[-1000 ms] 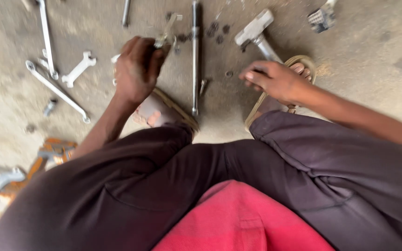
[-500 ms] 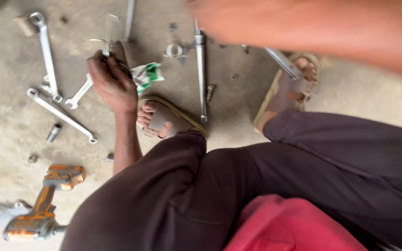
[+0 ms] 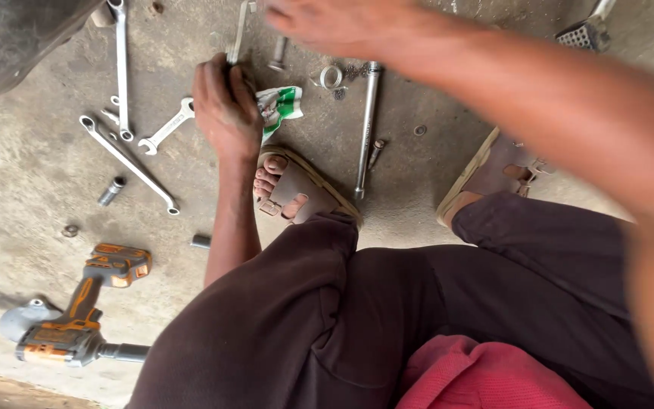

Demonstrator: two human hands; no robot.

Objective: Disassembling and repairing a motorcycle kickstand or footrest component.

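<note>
Head view: nearest, my sandalled foot (image 3: 293,189), then my left hand (image 3: 225,110) curled shut on a flat metal wrench (image 3: 238,34) on the concrete floor (image 3: 32,174). Wrench's long axis runs away from me, tip pointing up-frame, slightly right. Right hand (image 3: 327,23) blurred overhead; can't tell its grip. Risk, I judge: wrench slipping, or arms colliding above the scattered loose washers (image 3: 350,76).

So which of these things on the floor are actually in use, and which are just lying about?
In hand:
- left hand grips a flat metal tool
- green-and-white wrapper beside it
- right hand, blurred, above the bolt

Lying about:
- long spanners
- small spanner
- rod
- socket
- orange drill
</note>
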